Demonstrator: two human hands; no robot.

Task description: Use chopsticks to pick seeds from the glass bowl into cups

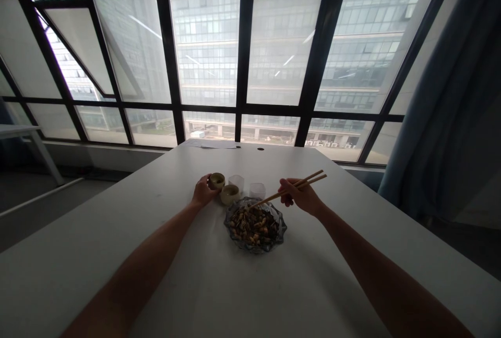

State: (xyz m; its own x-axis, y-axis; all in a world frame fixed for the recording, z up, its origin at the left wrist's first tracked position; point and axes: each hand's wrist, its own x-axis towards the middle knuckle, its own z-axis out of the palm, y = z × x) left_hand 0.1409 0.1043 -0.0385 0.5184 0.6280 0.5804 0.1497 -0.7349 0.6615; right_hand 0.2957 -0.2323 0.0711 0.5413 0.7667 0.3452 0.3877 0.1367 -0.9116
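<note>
head view: just left of frame centre, left hand [202, 190] wrapped around a small cup [216, 180], fingers curled about its side, thumb near the rim, lifted or barely off the table [117, 254]; cannot tell whether its base touches. probably gripped so to keep the mouth upright and close to the bowl. just right of it, touching or nearly so, a second cup [229, 194], standing upright at the bowl's upper left edge. behind these, two clear cups [248, 185], side by side, pale and hard to read. right of centre, right hand [303, 196] closed in a pinch on chopsticks [291, 190], held near their upper ends, butts pointing to the upper right, tips slanting down-left to the upper rim of the glass bowl [255, 226]. held long, likely for reach and a fine grip at the tips; whether anything sits between the tips is too small to tell. bowl low in the centre, wavy rim, heaped with mixed nuts or seeds [253, 223], dark and tan. held cup up-left of the bowl, well apart from the right hand, with the second cup between. both forearms running in from the bottom corners. across the upper frame, a dark-framed window [242, 51] with buildings beyond; at the right edge, a curtain [450, 119].
</note>
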